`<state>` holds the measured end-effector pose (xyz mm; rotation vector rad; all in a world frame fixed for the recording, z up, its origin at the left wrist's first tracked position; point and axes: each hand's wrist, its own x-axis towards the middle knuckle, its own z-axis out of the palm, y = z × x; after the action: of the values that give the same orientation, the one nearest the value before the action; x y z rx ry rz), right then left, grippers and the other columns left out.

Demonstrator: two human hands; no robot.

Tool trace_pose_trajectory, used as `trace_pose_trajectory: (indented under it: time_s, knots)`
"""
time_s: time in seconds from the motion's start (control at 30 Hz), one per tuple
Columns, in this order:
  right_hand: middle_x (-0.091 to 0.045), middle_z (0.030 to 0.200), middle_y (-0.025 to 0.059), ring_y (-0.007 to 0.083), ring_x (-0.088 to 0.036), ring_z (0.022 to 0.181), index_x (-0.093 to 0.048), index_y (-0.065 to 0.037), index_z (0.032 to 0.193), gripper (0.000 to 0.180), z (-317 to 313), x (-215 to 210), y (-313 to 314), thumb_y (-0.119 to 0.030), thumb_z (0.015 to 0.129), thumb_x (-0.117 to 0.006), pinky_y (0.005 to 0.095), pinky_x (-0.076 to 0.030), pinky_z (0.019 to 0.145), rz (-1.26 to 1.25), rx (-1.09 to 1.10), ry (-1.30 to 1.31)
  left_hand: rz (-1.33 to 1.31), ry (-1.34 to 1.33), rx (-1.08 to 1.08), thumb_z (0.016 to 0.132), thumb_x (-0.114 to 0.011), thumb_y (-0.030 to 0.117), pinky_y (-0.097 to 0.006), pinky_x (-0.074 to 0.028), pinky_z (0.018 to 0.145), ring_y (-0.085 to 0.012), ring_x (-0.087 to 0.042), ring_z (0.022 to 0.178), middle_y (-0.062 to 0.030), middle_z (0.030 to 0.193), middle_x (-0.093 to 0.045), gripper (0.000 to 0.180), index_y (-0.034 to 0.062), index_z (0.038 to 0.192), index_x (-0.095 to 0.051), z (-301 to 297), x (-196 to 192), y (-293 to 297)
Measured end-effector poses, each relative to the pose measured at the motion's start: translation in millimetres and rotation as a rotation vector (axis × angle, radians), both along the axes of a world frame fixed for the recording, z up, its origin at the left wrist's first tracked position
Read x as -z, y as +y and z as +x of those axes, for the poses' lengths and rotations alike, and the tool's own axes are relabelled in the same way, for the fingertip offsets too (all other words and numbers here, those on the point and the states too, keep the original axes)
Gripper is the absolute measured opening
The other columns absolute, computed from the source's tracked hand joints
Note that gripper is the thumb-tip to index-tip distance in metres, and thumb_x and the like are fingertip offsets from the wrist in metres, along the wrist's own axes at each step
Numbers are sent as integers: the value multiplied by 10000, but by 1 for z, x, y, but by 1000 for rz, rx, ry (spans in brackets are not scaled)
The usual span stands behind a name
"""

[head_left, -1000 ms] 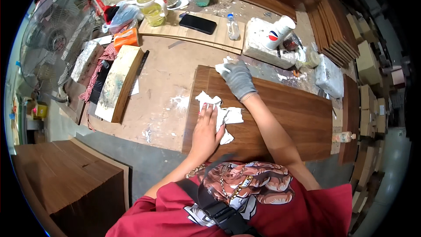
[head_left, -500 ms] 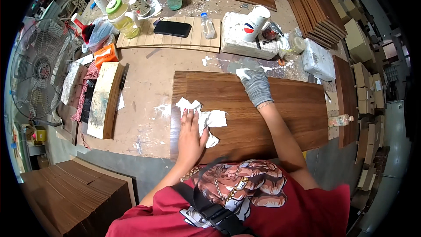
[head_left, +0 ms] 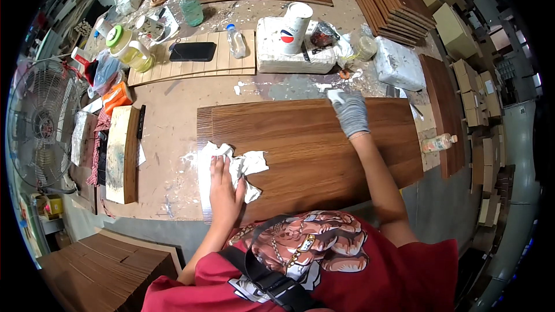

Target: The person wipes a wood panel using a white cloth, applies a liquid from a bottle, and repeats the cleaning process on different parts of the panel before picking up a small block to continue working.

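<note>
A dark brown wood-grain board [head_left: 300, 156] lies across the near part of the worktable. On its left end my bare left hand [head_left: 224, 188] rests with fingers stretched flat over a crumpled white cloth [head_left: 250, 163]. My right hand [head_left: 351, 114], in a grey glove, is closed on a small white wad [head_left: 335, 96] at the far edge of the board, right of its middle. What the wad is made of is too small to tell. A paler strip with fine lines runs down the board's left end.
Beyond the board stand a white paint-stained block [head_left: 295, 60] bearing a paper cup [head_left: 296, 26], and another wrapped block [head_left: 400, 63]. A phone [head_left: 192, 51] and small bottle [head_left: 236, 41] lie on a slatted panel. A fan [head_left: 43, 121] stands left; stacked boards [head_left: 384, 6] are far right.
My right hand has slid to the right along the far edge of the board with the white wad. My left hand stays on the cloth. The whole view has shifted.
</note>
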<state>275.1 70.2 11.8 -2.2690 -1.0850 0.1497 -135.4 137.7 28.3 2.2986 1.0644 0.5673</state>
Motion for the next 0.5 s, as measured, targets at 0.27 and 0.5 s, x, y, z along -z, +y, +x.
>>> trace_pose_trajectory:
  time_s: [0.27,0.5]
  knots:
    - [-633,1131,217,404,-565,1082,-705,6,1031,296,-66,-4,36,-188,808,-687,484,-468,953,-4,-65,-257,2,-8,0,881,-646,62,-474,-333,1146,-465,-336,1431,-304,1480,-406,575,-65,1410,-457,5,1,-1]
    - [-662,915,246,396,-601,886,-731,-17,1051,343,54,10,-47,-277,829,-714,490,-484,844,-88,52,-318,0,54,14,897,-608,59,-475,-305,1165,-434,-301,1461,-270,1520,-372,577,-67,1429,-426,5,0,-3]
